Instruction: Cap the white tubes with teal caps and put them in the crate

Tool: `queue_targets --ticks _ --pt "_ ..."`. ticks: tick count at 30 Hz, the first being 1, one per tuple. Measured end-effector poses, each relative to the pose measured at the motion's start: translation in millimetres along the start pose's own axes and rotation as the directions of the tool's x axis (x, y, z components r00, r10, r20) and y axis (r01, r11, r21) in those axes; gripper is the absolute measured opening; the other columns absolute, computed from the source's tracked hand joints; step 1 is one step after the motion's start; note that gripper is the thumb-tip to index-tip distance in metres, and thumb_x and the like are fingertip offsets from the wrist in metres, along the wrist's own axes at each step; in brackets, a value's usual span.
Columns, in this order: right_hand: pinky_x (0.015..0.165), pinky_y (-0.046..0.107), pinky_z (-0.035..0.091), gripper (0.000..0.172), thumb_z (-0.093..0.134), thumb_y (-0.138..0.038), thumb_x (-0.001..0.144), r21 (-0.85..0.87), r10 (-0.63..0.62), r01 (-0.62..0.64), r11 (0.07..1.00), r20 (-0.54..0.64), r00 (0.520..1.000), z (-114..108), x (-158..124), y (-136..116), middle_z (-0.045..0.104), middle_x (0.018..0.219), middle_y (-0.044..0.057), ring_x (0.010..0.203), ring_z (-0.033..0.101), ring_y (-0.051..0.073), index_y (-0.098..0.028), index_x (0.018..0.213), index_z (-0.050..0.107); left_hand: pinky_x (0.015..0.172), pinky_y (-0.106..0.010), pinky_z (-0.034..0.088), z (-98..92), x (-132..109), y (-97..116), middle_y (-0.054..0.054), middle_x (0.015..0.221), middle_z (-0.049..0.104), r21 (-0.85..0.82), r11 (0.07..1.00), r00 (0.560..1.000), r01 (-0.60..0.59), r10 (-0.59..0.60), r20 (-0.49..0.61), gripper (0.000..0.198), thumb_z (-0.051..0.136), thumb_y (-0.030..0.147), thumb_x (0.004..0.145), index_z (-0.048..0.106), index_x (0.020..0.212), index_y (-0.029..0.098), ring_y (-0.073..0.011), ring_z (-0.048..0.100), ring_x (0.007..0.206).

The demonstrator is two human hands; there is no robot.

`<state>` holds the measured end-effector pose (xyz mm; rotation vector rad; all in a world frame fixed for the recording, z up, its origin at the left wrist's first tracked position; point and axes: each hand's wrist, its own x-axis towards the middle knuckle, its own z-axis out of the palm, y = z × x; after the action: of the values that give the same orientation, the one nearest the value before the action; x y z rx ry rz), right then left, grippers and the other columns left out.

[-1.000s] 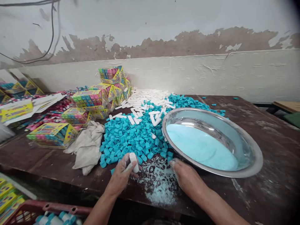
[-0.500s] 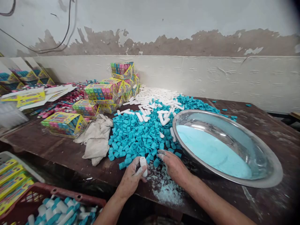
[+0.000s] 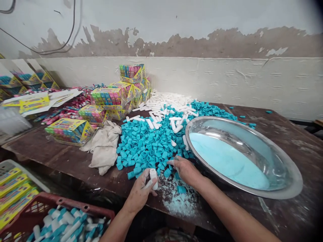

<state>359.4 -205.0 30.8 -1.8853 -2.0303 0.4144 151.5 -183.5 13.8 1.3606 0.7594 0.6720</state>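
My left hand (image 3: 141,188) is closed round a white tube (image 3: 153,178), its open end up, at the table's front edge. To the right, my right hand (image 3: 185,169) reaches to the near edge of a heap of blue caps (image 3: 143,144); its fingers are bent around the caps, and whether one is gripped is hard to make out. A single blue cap (image 3: 181,189) lies on the spilled powder (image 3: 180,203) below that hand. White tubes (image 3: 169,101) are piled behind the caps. A steel basin (image 3: 294,181) with light blue powder (image 3: 227,161) stands on the right.
A crumpled cloth (image 3: 104,148) and packed boxes (image 3: 69,131) are left of the caps. At the lower left, a red crate (image 3: 83,208) holds capped tubes, beside a grey tray (image 3: 27,171) of yellow packs. A wall (image 3: 227,77) stands behind the table.
A blue cap now lies on the powder below my right hand, where none showed before. My right hand has shifted slightly up and left. My left hand still holds the white tube.
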Motion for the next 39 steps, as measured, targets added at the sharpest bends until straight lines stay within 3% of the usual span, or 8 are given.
queue_targets --ticks 4,8,12,18,23,28,32,39 --pt "0.06 0.024 0.038 0.027 0.048 -0.007 0.073 -0.068 -0.059 0.061 0.996 0.025 0.998 4 4 4 0.055 0.083 0.006 0.07 0.052 0.016 -0.019 0.088 0.066 0.051 -0.023 0.05 0.7 -4 2 -0.002 0.076 0.05 0.02 1.0 1.0 0.01 -0.01 -0.015 0.025 0.049 0.04 0.082 0.048 0.085 0.016 -0.0131 0.05 0.068" --pt "0.062 0.022 0.038 0.016 0.048 -0.007 0.075 0.01 -0.025 0.026 1.0 -0.024 0.999 4 0 13 0.055 0.083 0.003 0.071 0.052 0.013 -0.016 0.082 0.06 0.05 -0.022 0.049 -0.3 -6 3 -0.002 0.075 0.051 0.009 1.0 1.0 0.011 -0.011 -0.012 0.026 0.049 0.041 0.081 0.048 0.085 0.015 -0.0134 0.05 0.068" --pt "0.056 0.019 0.039 0.008 0.051 -0.012 0.076 0.128 -0.003 0.007 0.992 -0.03 1.0 -5 -13 8 0.054 0.068 -0.002 0.061 0.05 0.011 -0.016 0.081 0.055 0.052 -0.022 0.049 3.5 -5 5 -0.003 0.077 0.053 0.017 0.999 0.999 0.036 -0.037 0.034 0.028 0.05 0.041 0.081 0.05 0.088 0.014 -0.0135 0.051 0.069" --pt "0.065 0.024 0.041 0.012 0.051 -0.011 0.072 0.161 -0.107 0.117 0.98 -0.069 0.992 -16 -34 -16 0.057 0.077 0.002 0.071 0.053 0.014 -0.017 0.081 0.057 0.049 -0.023 0.047 22.2 -2 6 -0.003 0.069 0.056 -0.082 0.989 0.973 0.122 -0.103 0.207 0.033 0.054 0.043 0.077 0.049 0.089 0.013 -0.0127 0.053 0.057" --pt "0.068 0.026 0.043 0.016 0.048 -0.012 0.074 0.174 -0.082 0.097 0.98 -0.093 0.992 -10 -41 -16 0.059 0.08 0.004 0.075 0.055 0.016 -0.017 0.086 0.058 0.049 -0.024 0.047 26.3 -1 0 -0.002 0.066 0.057 -0.15 0.975 0.966 0.167 -0.131 0.225 0.033 0.055 0.043 0.076 0.047 0.088 0.013 -0.0129 0.054 0.054" --pt "0.064 0.024 0.042 0.006 0.05 -0.013 0.072 0.385 0.012 0.012 0.923 -0.06 0.998 -17 -40 -17 0.057 0.068 0.0 0.065 0.053 0.013 -0.017 0.073 0.054 0.049 -0.021 0.043 18.9 -5 2 -0.002 0.072 0.056 0.041 0.994 0.976 0.105 -0.11 0.188 0.03 0.05 0.042 0.079 0.049 0.089 0.013 -0.0118 0.051 0.057" --pt "0.046 0.019 0.037 0.01 0.052 -0.026 0.077 0.705 0.079 -0.162 0.69 0.149 0.986 -25 -43 -21 0.05 0.059 -0.005 0.045 0.043 0.007 -0.017 0.075 0.049 0.061 -0.021 0.038 16.1 -10 15 0.0 0.074 0.053 0.327 0.944 0.98 -0.051 -0.015 0.197 0.021 0.048 0.034 0.081 0.054 0.083 0.015 -0.0128 0.047 0.069" --pt "0.043 0.018 0.034 0.013 0.057 -0.028 0.075 0.767 0.017 -0.236 0.597 0.282 0.959 -26 -53 -18 0.051 0.055 -0.006 0.042 0.043 0.006 -0.016 0.079 0.052 0.062 -0.02 0.031 17.1 -6 28 0.002 0.071 0.05 0.484 0.857 0.929 -0.18 -0.013 0.37 0.021 0.044 0.033 0.083 0.055 0.076 0.016 -0.0125 0.045 0.069"
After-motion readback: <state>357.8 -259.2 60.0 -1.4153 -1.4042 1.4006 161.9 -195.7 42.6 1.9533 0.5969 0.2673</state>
